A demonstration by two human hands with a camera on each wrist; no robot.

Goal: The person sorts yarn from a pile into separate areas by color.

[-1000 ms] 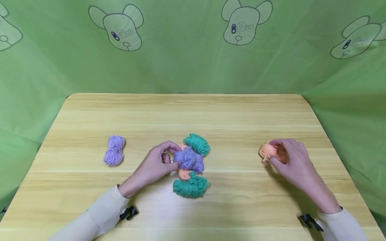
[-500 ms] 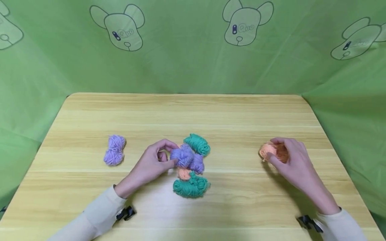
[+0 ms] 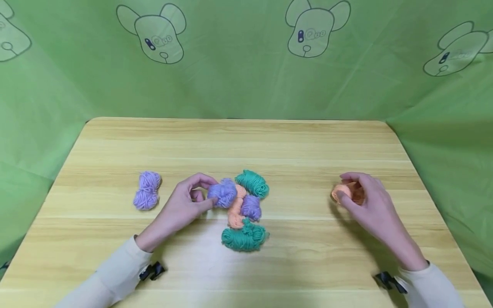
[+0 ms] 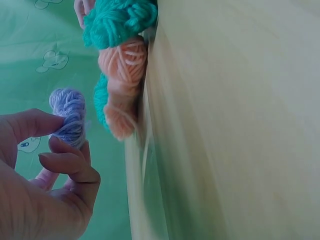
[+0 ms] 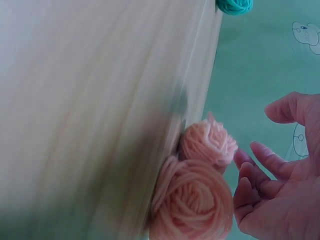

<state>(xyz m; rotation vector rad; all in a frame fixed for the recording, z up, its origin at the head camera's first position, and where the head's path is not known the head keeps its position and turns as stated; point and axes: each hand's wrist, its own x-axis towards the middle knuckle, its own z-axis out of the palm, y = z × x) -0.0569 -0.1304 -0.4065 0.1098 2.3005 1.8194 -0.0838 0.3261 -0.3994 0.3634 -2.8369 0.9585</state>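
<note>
Pinching purple skein [image 3: 223, 193] with left hand [image 3: 180, 206], gripping between thumb and fingertips, parted only by the yarn's thickness. Holding it raised clear of the surface [image 3: 300, 145], just left of middle peach skein [image 3: 236, 210]. Pointing long axis roughly left to right, right end tipped slightly away. Hovering close over peach yarn [image 5: 196, 182] at right with right hand [image 3: 370, 209]; holding thumb well apart from loosely curved fingers, gripping nothing; can't tell about contact.

Note middle peach skein running near to far, slightly bent. See inner purple skein [image 3: 251, 208] against its right side, long axis hard to tell. Note far teal skein [image 3: 252, 183] slanting from far left to near right, and near teal skein [image 3: 243, 238] lying left to right. Find outer purple skein [image 3: 147, 191] well apart at left, running near to far.

Log surface as pale wood-look, rounded at far corners, grain running left to right, showing soft sheen near the front. Log room as green cloth [image 3: 239, 81] hung behind and at both sides, printed with outlined animal heads [image 3: 159, 38]. Add cream sleeves [image 3: 117, 269] on both arms, plus black clip [image 3: 154, 271] below each wrist.
</note>
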